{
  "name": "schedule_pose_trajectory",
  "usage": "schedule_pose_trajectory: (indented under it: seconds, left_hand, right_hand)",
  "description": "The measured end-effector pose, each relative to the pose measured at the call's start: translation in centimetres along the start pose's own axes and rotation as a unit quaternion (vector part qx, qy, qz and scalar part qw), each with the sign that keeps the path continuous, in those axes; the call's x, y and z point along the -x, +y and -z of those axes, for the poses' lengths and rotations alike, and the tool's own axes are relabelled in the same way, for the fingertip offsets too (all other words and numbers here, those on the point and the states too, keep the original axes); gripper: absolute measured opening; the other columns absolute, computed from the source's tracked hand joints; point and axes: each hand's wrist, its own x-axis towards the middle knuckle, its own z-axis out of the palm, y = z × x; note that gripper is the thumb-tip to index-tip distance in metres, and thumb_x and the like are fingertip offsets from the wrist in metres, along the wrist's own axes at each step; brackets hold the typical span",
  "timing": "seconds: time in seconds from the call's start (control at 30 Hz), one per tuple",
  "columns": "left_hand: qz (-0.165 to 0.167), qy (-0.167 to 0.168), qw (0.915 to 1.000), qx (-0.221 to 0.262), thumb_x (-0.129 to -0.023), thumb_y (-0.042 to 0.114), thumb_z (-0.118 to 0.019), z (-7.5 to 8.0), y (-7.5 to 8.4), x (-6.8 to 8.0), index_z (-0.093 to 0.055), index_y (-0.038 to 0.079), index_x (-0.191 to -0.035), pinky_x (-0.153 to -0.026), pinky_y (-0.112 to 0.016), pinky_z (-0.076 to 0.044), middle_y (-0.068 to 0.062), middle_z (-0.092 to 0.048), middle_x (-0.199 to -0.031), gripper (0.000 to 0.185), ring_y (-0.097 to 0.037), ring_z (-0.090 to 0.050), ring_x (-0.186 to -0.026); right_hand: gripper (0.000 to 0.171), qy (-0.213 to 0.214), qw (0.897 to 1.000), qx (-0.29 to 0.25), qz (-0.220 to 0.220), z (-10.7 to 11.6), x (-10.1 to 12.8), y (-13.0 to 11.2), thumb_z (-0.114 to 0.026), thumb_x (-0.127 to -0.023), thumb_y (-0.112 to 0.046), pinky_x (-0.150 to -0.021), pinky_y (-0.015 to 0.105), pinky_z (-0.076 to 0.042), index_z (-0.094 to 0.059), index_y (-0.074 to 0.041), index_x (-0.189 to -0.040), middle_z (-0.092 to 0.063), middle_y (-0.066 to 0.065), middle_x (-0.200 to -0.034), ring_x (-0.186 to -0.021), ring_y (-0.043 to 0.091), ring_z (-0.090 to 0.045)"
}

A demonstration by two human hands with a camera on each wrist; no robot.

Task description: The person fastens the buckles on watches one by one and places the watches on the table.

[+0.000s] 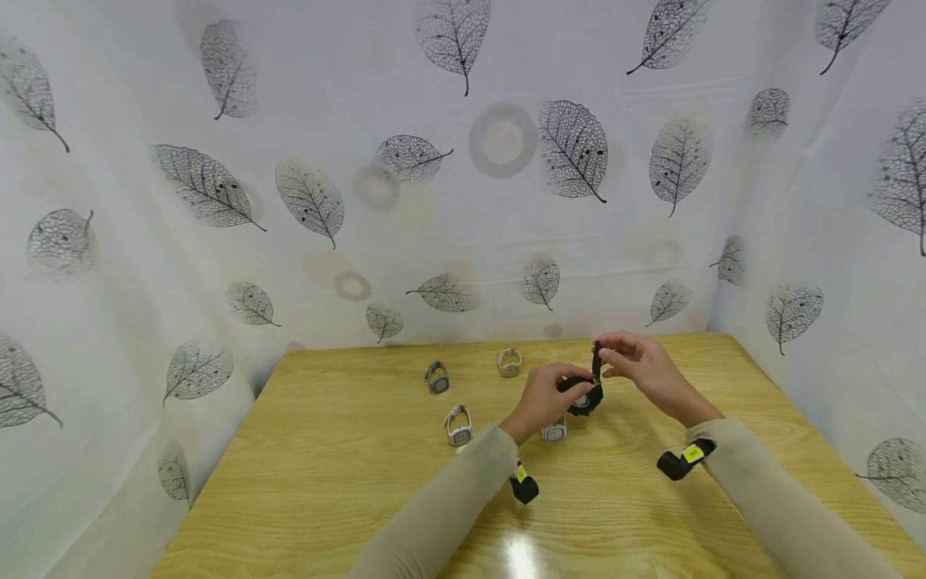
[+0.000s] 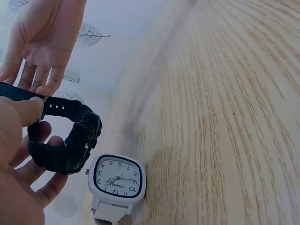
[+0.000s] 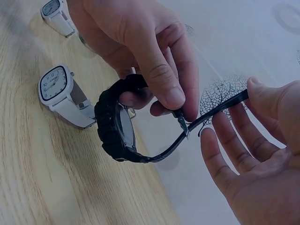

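Note:
A black wristwatch (image 3: 110,126) with a chunky case is held up over the table between both hands. My left hand (image 1: 544,394) pinches one half of its strap near the buckle (image 3: 183,123). The strap's other half passes through the buckle, and my right hand (image 1: 647,374) pinches its end between thumb and fingers. In the left wrist view the strap forms a loop, with the case at its right side. A white square-faced watch (image 2: 119,177) stands on the table just beyond the left hand, its dial facing outward.
Other watches stand on the wooden table (image 1: 325,466): a grey one (image 1: 437,378) at the back, a cream one (image 1: 510,363) right of it, and a white one (image 1: 459,430) left of the left forearm. A leaf-patterned curtain (image 1: 347,96) closes off the back and sides.

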Motion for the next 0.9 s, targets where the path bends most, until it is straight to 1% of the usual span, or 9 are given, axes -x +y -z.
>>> schedule_pose_trajectory:
  seconds: [0.13, 0.2, 0.27, 0.4, 0.53, 0.6, 0.73, 0.9]
  left_hand:
    - [-0.001, 0.009, 0.9999, 0.011, -0.097, 0.017, -0.074, 0.02, 0.02, 0.09, -0.079, 0.014, -0.114, -0.073, -0.014, -0.052, 0.002, -0.076, -0.112, 0.018, -0.002, -0.065, -0.087]
    - [0.003, 0.014, 0.9997, 0.020, -0.097, 0.016, -0.074, 0.01, 0.01, 0.12, -0.078, 0.013, -0.115, -0.071, -0.014, -0.052, 0.001, -0.076, -0.111, 0.019, -0.003, -0.066, -0.084]
    - [0.015, 0.018, 0.9994, 0.025, -0.096, 0.018, -0.075, -0.01, -0.10, 0.12, -0.077, 0.012, -0.117, -0.073, -0.014, -0.053, 0.000, -0.076, -0.111, 0.022, -0.002, -0.067, -0.085]
    - [0.049, 0.019, 0.9977, 0.043, -0.093, 0.019, -0.079, -0.01, -0.38, 0.11, -0.075, 0.009, -0.122, -0.081, -0.015, -0.054, -0.001, -0.076, -0.113, 0.031, -0.002, -0.069, -0.094]
    - [0.070, 0.018, 0.9946, 0.074, -0.089, 0.017, -0.083, 0.04, -0.53, 0.17, -0.076, 0.010, -0.120, -0.079, -0.016, -0.056, 0.001, -0.076, -0.110, 0.032, -0.001, -0.069, -0.093]
    - [0.077, 0.021, 0.9932, 0.085, -0.088, 0.018, -0.084, 0.04, -0.57, 0.17, -0.077, 0.012, -0.118, -0.076, -0.017, -0.057, 0.002, -0.077, -0.107, 0.031, 0.001, -0.069, -0.089]
    - [0.086, 0.025, 0.9912, 0.097, -0.088, 0.019, -0.084, -0.02, -0.68, 0.16, -0.078, 0.011, -0.117, -0.075, -0.018, -0.057, 0.004, -0.077, -0.104, 0.030, 0.001, -0.068, -0.088]
    - [0.086, 0.026, 0.9909, 0.100, -0.088, 0.019, -0.084, -0.05, -0.85, 0.15, -0.078, 0.010, -0.115, -0.075, -0.019, -0.057, 0.004, -0.077, -0.103, 0.029, 0.000, -0.068, -0.088]
  right_hand:
    - [0.045, -0.003, 1.000, 0.009, -0.009, -0.22, -0.06, 0.14, -0.061, -0.106, -0.029, -0.089, 0.041, -0.059, -0.055, 0.001, -0.139, -0.059, 0.022, -0.133, -0.106, 0.016, -0.069]
    - [0.047, -0.005, 1.000, 0.012, -0.014, -0.27, -0.04, 0.22, -0.061, -0.106, -0.030, -0.090, 0.042, -0.059, -0.054, 0.000, -0.141, -0.056, 0.025, -0.136, -0.106, 0.017, -0.069]
    - [0.047, -0.006, 1.000, 0.014, -0.016, -0.27, 0.01, 0.28, -0.060, -0.106, -0.030, -0.090, 0.041, -0.059, -0.054, -0.001, -0.142, -0.055, 0.025, -0.138, -0.107, 0.019, -0.069]
    - [0.044, -0.010, 1.000, 0.016, -0.007, -0.22, 0.04, 0.40, -0.059, -0.106, -0.029, -0.090, 0.043, -0.059, -0.055, -0.002, -0.141, -0.056, 0.025, -0.137, -0.109, 0.018, -0.067]
    - [0.040, -0.014, 1.000, 0.017, 0.003, -0.20, -0.03, 0.48, -0.060, -0.106, -0.027, -0.087, 0.045, -0.059, -0.057, -0.002, -0.138, -0.059, 0.025, -0.135, -0.110, 0.014, -0.066]
    - [0.039, -0.014, 1.000, 0.021, 0.004, -0.20, -0.03, 0.48, -0.060, -0.106, -0.026, -0.085, 0.043, -0.060, -0.057, -0.002, -0.137, -0.061, 0.023, -0.133, -0.109, 0.013, -0.066]
    - [0.037, -0.011, 0.999, 0.032, 0.010, -0.32, 0.06, 0.44, -0.060, -0.106, -0.025, -0.082, 0.042, -0.060, -0.058, -0.003, -0.136, -0.062, 0.021, -0.130, -0.106, 0.014, -0.067]
    - [0.036, -0.015, 0.998, 0.060, 0.023, -0.59, 0.32, 0.58, -0.064, -0.104, -0.023, -0.079, 0.036, -0.060, -0.061, -0.006, -0.136, -0.063, 0.019, -0.132, -0.103, 0.018, -0.067]
